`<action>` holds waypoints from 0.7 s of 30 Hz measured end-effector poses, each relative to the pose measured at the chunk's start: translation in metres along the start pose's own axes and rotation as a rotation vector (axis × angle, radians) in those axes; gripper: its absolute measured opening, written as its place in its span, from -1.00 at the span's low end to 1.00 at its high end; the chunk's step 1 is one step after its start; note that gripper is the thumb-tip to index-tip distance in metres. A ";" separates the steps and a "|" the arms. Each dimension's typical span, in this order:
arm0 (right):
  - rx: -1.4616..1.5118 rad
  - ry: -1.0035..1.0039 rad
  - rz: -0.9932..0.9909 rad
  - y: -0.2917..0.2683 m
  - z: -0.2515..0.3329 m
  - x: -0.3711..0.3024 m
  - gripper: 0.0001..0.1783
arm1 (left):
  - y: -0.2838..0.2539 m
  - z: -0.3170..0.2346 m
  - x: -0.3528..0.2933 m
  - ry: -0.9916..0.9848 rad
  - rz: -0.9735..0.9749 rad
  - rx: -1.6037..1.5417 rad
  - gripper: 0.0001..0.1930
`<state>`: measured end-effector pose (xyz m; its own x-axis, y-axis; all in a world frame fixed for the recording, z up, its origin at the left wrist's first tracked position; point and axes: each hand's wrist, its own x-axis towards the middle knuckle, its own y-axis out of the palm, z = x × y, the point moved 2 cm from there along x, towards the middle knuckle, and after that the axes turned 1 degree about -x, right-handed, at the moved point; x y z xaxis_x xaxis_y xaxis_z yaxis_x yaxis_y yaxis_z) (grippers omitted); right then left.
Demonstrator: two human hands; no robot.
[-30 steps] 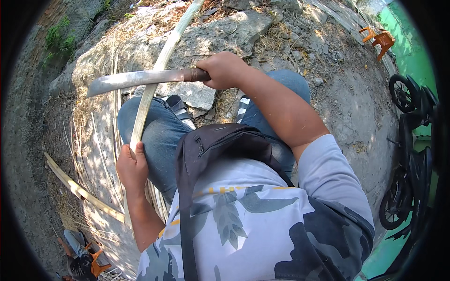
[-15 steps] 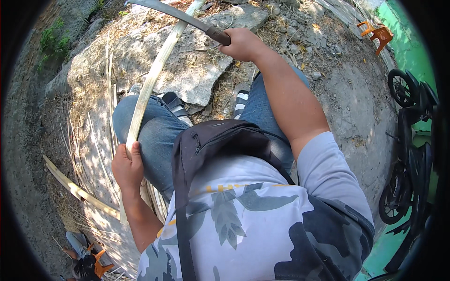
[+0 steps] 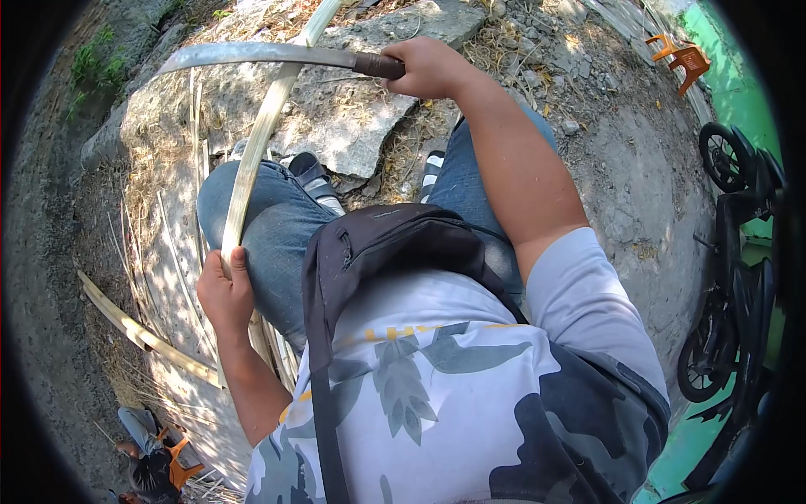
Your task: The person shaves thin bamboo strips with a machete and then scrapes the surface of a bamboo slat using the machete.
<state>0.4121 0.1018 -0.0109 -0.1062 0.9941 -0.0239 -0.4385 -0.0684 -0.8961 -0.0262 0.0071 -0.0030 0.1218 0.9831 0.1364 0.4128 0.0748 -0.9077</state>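
A long pale split bamboo strip (image 3: 252, 161) slants up across my left knee. Its lower part sits in my left hand (image 3: 227, 290), which is closed round it with the thumb on top. My right hand (image 3: 426, 69) grips the brown handle of a machete (image 3: 260, 54), whose long curved blade points left. The blade crosses the strip near its upper part and appears to lie on or just over it. Whether the edge bites into the bamboo I cannot tell.
A broken concrete slab (image 3: 353, 126) lies before my feet. More bamboo pieces (image 3: 151, 338) and thin strips are on the ground at left. Another person (image 3: 149, 462) sits at lower left. A black motorcycle (image 3: 729, 277) and an orange chair (image 3: 684, 60) stand at right.
The machete has come down and nearer along the bamboo strip, its blade turning from slanted to almost level. My left hand keeps its hold and has hardly moved.
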 end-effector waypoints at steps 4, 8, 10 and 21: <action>-0.095 0.012 -0.085 0.006 -0.004 -0.005 -0.67 | 0.003 0.001 0.003 0.029 -0.017 -0.031 -0.45; -0.151 0.026 -0.064 0.006 0.010 -0.012 -0.69 | -0.003 -0.001 0.002 -0.008 0.030 0.002 -0.45; -0.162 -0.049 -0.083 0.007 0.018 -0.010 -0.74 | -0.002 -0.003 0.004 -0.012 0.021 0.001 -0.45; -0.243 -0.201 -0.083 0.016 0.043 -0.004 -0.73 | -0.002 0.004 0.003 0.034 -0.006 0.007 -0.46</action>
<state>0.3668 0.0933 -0.0061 -0.2639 0.9571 0.1196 -0.2297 0.0580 -0.9715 -0.0308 0.0104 -0.0025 0.1499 0.9764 0.1554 0.4075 0.0822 -0.9095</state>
